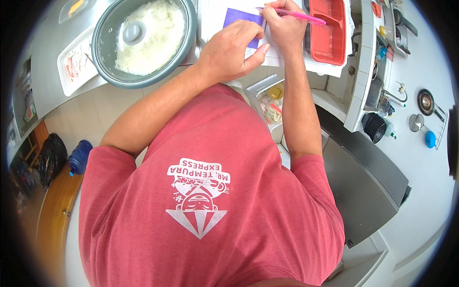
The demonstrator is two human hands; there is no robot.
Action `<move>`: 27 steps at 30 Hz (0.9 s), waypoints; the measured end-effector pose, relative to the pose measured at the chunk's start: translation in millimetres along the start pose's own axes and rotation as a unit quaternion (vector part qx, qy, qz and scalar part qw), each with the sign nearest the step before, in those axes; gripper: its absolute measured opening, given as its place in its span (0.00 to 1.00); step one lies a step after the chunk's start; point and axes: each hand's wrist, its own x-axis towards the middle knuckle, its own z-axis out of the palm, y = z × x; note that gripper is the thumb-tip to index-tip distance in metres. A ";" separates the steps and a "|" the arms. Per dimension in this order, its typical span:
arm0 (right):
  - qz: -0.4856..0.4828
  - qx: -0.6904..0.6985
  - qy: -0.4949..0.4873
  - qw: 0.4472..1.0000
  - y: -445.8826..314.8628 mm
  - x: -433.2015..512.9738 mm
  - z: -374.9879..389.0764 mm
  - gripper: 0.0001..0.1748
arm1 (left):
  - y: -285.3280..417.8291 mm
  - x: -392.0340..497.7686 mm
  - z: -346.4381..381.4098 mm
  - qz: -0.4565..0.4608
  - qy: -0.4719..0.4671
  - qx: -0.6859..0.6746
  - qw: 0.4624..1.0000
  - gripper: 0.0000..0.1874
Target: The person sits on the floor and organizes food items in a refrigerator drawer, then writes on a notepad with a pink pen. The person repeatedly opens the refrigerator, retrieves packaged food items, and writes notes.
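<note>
My right hand (286,27) grips a pink pen (301,16), its tip near the top edge of a purple paper slip (236,18). The slip lies on white paper sheets (211,21) and is partly hidden by my left hand (233,50). That hand holds nothing; its fingers curl loosely over the slip and its thumb stands apart. Right of my right hand is a red plastic compartment tray (326,39) with a black rim beside it. A grey-green pot (190,46) of white rice, under a clear lid with a round grey knob (134,33), stands to the left.
A white foam tray (66,84) with reddish pieces sits on the metal counter (43,79). An open drawer (256,89) of packed food is below the papers. Tiled counter and sink (374,95), frying pan (425,102), and grey refrigerator (358,193) line the right.
</note>
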 end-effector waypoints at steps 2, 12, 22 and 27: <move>-0.005 -0.006 -0.002 1.000 -0.7 0.2 0.2 0.08 | -0.1 0.2 -0.1 -0.001 -0.001 -0.002 1.000 0.11; -0.035 -0.036 -0.010 0.999 0.1 1.8 -1.5 0.10 | -2.7 -0.2 2.8 0.001 0.010 0.000 1.000 0.14; -0.008 -0.013 -0.027 0.999 2.7 2.7 -2.4 0.08 | -4.4 -1.3 4.4 0.007 0.011 0.001 1.000 0.12; -0.012 -0.013 -0.013 1.000 2.4 2.2 -1.7 0.08 | -1.0 -0.6 1.9 0.005 0.007 0.004 1.000 0.11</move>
